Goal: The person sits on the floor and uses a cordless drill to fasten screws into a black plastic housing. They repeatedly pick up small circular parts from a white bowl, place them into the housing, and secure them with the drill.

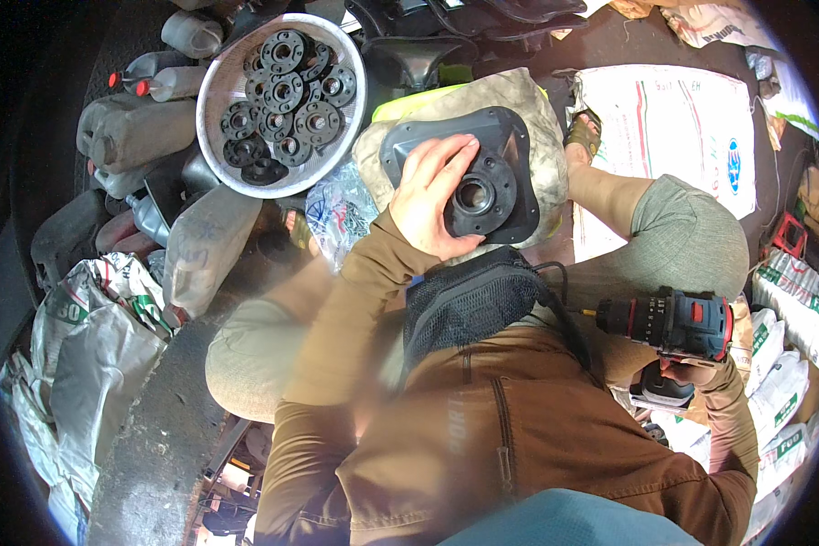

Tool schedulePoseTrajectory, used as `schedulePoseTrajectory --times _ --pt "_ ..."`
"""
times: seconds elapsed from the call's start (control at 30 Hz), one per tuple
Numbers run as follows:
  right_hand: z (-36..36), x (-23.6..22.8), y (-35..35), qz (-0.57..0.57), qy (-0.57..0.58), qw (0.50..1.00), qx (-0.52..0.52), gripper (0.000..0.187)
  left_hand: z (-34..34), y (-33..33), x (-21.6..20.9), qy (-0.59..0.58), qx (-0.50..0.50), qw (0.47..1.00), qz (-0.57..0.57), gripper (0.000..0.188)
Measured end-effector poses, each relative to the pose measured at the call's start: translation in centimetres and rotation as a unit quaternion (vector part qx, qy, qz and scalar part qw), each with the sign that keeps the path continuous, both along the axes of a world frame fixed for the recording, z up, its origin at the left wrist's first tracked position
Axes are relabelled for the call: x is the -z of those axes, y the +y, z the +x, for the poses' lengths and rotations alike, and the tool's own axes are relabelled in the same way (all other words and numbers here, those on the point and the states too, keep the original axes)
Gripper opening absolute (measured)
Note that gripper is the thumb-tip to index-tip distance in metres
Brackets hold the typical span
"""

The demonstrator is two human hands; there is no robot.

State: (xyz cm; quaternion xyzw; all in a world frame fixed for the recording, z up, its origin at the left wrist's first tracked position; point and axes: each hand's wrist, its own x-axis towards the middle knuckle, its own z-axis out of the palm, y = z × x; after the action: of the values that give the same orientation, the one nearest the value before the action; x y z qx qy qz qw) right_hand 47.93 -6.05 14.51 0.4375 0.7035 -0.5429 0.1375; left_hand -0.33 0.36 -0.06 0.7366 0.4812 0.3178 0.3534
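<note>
While the left hand (432, 200) clasps a black flange (498, 193), the right hand (689, 371) holds a cordless drill (669, 320)

Thumb and fingers curve round the flange, which lies on a round-cornered grey plate (510, 135) over a mottled cloth (551, 150); the right fingers, partly hidden, close on the drill. A round white basket (354, 136) holds a heap of similar flanges (284, 118); plastic jugs (141, 136), contents indistinct, crowd its left side. A white sack (673, 136) carries red stripes, lettering and a blue oval emblem; bags (778, 400) with green printing line the right edge.
</note>
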Motion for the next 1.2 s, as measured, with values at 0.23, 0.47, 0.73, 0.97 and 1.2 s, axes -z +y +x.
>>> schedulePoseTrajectory --times 0.23,0.47,0.73,0.97,1.2 --pt "-0.4 -0.1 0.6 0.078 0.047 0.993 -0.069 0.038 0.4 -0.4 0.2 0.01 -0.024 1.0 0.007 0.101" --pt "-1.6 -0.7 1.1 0.165 0.034 0.981 -0.091 0.038 0.2 -0.5 0.3 0.002 -0.014 1.0 0.016 0.1" --pt "-1.6 -0.6 1.1 0.12 0.024 0.99 -0.076 0.036 -0.9 0.3 0.1 -0.029 0.043 0.999 -0.012 0.107" --pt "-1.1 -0.7 1.1 0.014 0.06 0.997 -0.036 0.038 0.6 -0.4 -0.1 0.074 -0.044 0.996 -0.002 0.109" --pt "-1.4 -0.8 0.7 -0.147 0.087 0.979 0.11 0.051 1.2 -0.7 0.0 0.028 -0.073 0.996 -0.045 0.108"
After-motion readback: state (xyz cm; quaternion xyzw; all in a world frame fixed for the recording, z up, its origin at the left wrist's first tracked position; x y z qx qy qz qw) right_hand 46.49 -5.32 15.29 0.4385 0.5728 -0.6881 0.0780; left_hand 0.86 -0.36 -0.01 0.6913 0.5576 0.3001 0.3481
